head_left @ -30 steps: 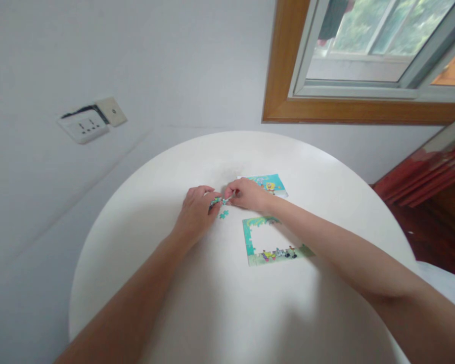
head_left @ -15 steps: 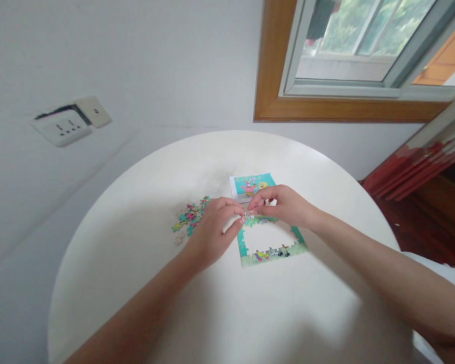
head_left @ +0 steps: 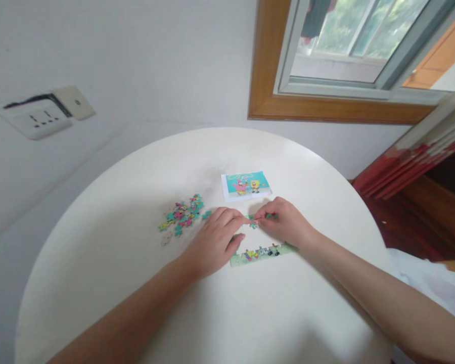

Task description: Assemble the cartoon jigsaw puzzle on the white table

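A partly assembled jigsaw puzzle [head_left: 263, 252] lies on the table, mostly an edge border with a bare middle; my hands cover its left and right sides. My left hand [head_left: 216, 240] rests over its left side, thumb spread from the fingers, index fingertip touching near the top border. My right hand [head_left: 282, 222] pinches a small puzzle piece [head_left: 253, 225] at the inner edge of the top border. The piece is partly hidden by the fingertips. Left of my left hand sits a pile of loose puzzle pieces [head_left: 182, 215], with one teal piece [head_left: 206, 215] apart from it.
Behind the puzzle lies a picture card [head_left: 247, 186] showing cartoon figures. The round white table [head_left: 117, 283] stands against a wall with a socket [head_left: 41, 119]. A wood-framed window [head_left: 341, 107] is at upper right, and a red and white curtain [head_left: 398, 164] hangs at right.
Both hands have moved nearer to me, over the puzzle, and the picture card is now uncovered. My right fingers have gone from above the top border to its inner edge. The view has shifted slightly.
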`<state>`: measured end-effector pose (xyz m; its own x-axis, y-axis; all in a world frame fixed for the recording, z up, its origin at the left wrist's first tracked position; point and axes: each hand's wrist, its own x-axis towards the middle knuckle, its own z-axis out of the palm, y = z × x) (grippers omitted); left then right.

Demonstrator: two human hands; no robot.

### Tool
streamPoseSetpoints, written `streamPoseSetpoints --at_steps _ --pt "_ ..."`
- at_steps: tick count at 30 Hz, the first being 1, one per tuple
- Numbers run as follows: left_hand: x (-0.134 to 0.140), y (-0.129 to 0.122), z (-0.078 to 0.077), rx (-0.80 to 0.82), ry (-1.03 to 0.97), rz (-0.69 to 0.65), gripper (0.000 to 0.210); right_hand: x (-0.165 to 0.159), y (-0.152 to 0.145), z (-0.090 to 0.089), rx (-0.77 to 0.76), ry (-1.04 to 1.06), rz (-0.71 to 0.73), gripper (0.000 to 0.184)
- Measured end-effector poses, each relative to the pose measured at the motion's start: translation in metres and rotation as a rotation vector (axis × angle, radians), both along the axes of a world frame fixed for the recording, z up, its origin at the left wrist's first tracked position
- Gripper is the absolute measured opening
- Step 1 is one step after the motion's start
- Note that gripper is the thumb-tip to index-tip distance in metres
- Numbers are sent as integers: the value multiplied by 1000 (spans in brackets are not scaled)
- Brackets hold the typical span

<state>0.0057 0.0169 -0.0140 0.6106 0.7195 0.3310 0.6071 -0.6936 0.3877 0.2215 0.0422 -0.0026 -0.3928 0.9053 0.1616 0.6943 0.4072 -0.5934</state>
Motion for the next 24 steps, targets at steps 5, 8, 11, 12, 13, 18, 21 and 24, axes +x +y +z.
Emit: streamPoseSetpoints --at_steps 5,8,11,12,13,18,21,24 --pt "0 0 -1 -2 11 -9 28 1 0 -1 39 -48 -11 9" --pt "0 0 -1 2 10 -8 26 5 1 4 60 -51 -6 13" --pt "0 0 -1 4 7 -2 25 14 2 9 92 -83 52 15" --pt "0 0 -1 4 4 -2 24 17 2 11 103 -104 87 15" --pt "0 0 -1 2 4 -4 24 20 2 11 112 -130 121 15" --pt "-1 0 -1 -1 6 -16 24 26 4 9 123 -216 194 19" --pt "-1 1 -2 6 8 -20 25 24 5 6 127 -227 211 21" --pt "-2 2 -4 18 17 -31 26 22 5 5 124 -239 206 21"
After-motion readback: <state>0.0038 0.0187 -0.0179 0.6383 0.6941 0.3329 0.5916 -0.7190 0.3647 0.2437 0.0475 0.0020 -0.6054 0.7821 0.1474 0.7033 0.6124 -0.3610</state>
